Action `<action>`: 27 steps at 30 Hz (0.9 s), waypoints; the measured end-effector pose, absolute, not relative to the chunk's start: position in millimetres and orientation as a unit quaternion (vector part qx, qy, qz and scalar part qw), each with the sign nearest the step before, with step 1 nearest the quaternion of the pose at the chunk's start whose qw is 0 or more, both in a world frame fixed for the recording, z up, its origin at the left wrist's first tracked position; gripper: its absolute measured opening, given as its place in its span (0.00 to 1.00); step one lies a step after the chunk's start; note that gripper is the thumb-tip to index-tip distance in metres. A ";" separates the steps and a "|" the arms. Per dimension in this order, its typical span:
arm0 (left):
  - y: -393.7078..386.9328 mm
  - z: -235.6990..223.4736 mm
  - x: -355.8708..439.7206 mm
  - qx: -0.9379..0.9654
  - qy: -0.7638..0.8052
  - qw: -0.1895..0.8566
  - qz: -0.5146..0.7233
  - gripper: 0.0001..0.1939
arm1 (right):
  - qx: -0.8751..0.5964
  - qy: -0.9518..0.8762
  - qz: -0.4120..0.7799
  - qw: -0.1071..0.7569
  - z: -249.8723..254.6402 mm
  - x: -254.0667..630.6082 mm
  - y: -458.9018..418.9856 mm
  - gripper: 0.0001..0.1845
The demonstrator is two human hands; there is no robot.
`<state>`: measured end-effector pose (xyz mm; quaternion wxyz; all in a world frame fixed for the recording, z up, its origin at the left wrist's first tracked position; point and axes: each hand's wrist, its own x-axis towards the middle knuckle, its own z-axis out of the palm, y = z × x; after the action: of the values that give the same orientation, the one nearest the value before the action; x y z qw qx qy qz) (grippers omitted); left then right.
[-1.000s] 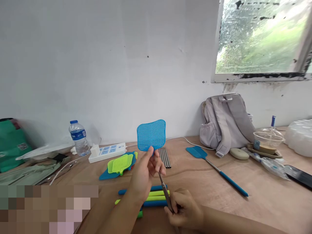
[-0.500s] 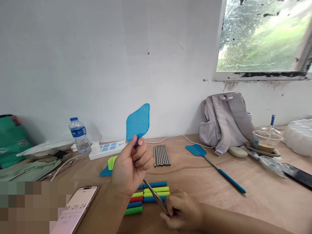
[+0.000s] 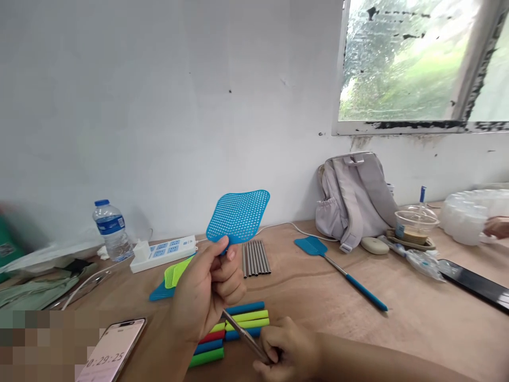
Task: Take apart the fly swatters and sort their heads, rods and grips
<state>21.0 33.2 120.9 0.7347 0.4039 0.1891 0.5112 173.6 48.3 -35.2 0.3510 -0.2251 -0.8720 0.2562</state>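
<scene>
Both hands closed: left hand (image 3: 207,294) pinches one blue swatter head (image 3: 238,216), right hand (image 3: 288,353) grips one metal rod (image 3: 242,334).

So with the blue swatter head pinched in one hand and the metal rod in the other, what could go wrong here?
The left hand pinches the blue mesh head only at its neck, so it may twist or slip off the metal rod that the right hand grips low. The rod's lower end hangs close over the coloured handle sleeves and could scatter them.
</scene>
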 end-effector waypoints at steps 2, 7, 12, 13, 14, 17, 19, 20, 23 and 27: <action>32.4 120.3 21.3 0.412 0.195 0.724 0.517 0.16 | -0.223 -0.873 0.248 0.356 -36.9 172.8 49.8 0.16; 32.6 118.6 21.5 0.397 0.221 0.714 0.532 0.16 | -0.214 -0.878 0.232 0.360 -36.7 172.2 50.5 0.16; 33.6 118.0 23.4 0.386 0.227 0.717 0.535 0.16 | -0.207 -0.881 0.218 0.364 -34.7 173.7 48.7 0.15; 33.5 117.1 25.0 0.388 0.224 0.720 0.530 0.16 | -0.206 -0.881 0.216 0.366 -35.1 173.9 48.9 0.15; 33.3 115.9 27.2 0.391 0.223 0.723 0.524 0.16 | -0.204 -0.882 0.215 0.366 -35.8 174.1 49.2 0.15; 31.7 110.2 35.9 0.387 0.234 0.734 0.506 0.16 | -0.197 -0.884 0.218 0.364 -38.0 174.6 50.3 0.15; 30.1 106.6 41.3 0.379 0.243 0.745 0.492 0.16 | -0.190 -0.883 0.221 0.368 -38.3 174.6 50.4 0.15; 29.2 105.4 43.2 0.377 0.245 0.749 0.486 0.16 | -0.189 -0.882 0.220 0.371 -37.9 174.5 50.2 0.15; 26.8 104.1 45.9 0.392 0.248 0.747 0.476 0.17 | -0.181 -0.879 0.225 0.380 -36.0 174.5 49.8 0.14; 26.5 105.1 45.3 0.424 0.231 0.725 0.491 0.17 | -0.139 -0.881 0.252 0.375 -37.5 177.8 51.9 0.14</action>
<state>45.3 26.5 105.1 0.7248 0.4242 0.2306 0.4914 177.8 51.9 -37.5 0.3754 -0.1389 -0.8810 0.2522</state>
